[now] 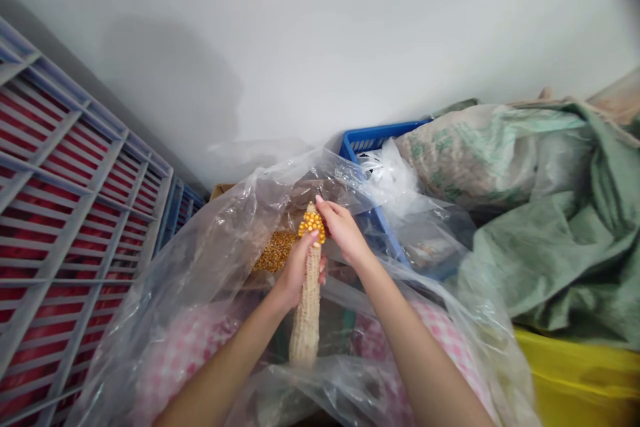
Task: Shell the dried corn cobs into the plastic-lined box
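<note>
My left hand point(296, 270) is wrapped round a corn cob point(307, 310), held upright over my lap. The cob is bare and pale along most of its length, with yellow kernels point(313, 225) only at its top end. My right hand point(343, 230) pinches at those kernels from the right, its fingers closed on the cob's tip. Behind the cob lies a pile of loose yellow kernels point(274, 250) in a box lined with clear plastic sheeting point(210, 260).
A grey slatted crate point(65, 227) with red contents stands at the left. A blue plastic crate point(373, 140) sits behind the sheeting. Green woven sacks point(540, 213) are heaped at the right, over a yellow bin point(580, 380). A white wall is ahead.
</note>
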The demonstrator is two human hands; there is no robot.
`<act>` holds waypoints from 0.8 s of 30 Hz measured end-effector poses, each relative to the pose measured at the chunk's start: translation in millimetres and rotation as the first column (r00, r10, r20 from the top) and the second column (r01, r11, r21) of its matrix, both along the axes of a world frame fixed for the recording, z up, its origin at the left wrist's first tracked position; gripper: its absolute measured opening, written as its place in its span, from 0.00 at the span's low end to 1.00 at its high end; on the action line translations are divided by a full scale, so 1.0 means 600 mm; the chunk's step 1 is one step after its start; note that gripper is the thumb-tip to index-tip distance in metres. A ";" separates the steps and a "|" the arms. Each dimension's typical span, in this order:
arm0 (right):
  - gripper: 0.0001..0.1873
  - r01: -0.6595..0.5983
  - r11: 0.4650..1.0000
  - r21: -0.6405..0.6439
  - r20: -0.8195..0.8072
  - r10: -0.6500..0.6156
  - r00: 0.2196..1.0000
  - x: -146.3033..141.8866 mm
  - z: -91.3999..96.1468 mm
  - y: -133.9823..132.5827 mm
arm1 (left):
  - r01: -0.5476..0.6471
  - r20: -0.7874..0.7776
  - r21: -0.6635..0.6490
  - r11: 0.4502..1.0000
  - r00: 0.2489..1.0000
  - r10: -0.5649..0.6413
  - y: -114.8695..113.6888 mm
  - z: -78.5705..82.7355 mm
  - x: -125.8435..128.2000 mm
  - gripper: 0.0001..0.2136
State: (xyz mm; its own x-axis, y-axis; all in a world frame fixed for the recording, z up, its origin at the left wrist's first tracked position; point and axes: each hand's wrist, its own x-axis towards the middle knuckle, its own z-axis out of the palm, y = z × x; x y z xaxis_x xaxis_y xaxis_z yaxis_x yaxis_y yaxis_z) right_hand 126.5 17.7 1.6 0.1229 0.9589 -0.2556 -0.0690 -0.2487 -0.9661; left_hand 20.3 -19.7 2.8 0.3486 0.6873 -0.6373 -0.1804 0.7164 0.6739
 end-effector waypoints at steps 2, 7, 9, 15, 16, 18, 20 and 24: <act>0.20 0.027 1.000 0.005 0.028 -0.027 0.999 0.002 -0.003 0.003 | -0.031 0.031 -0.004 1.000 0.999 0.031 0.004 0.004 -0.003 0.16; 0.13 0.038 0.998 -0.054 0.107 -0.033 0.994 0.007 -0.012 0.006 | -0.027 0.160 -0.026 0.999 0.987 0.030 0.014 0.012 -0.014 0.19; 0.17 -0.003 0.996 -0.086 0.176 0.018 0.984 0.006 -0.013 0.004 | -0.039 0.151 -0.054 0.998 0.987 0.046 0.018 0.013 -0.019 0.25; 0.21 -0.157 0.986 0.059 0.405 0.121 0.906 0.009 0.008 -0.005 | -0.196 0.139 0.026 0.980 0.972 0.191 0.036 0.013 -0.038 0.24; 0.21 -0.155 0.982 0.110 0.399 0.099 0.912 0.010 0.011 -0.005 | -0.233 0.149 0.048 0.971 0.963 0.224 0.040 0.014 -0.041 0.24; 0.22 -0.131 0.985 0.115 0.358 0.082 0.930 0.009 0.014 -0.007 | -0.299 0.147 0.084 0.950 0.947 0.285 0.045 0.015 -0.046 0.24; 0.27 -0.180 0.983 -0.027 0.246 0.181 0.952 0.001 0.012 -0.011 | -0.344 0.120 0.099 0.934 0.936 0.332 0.048 0.014 -0.046 0.25; 0.34 -0.456 0.872 -0.179 -0.148 0.435 0.888 -0.040 -0.002 -0.036 | -0.477 0.025 0.163 0.864 0.877 0.480 0.050 0.000 -0.042 0.25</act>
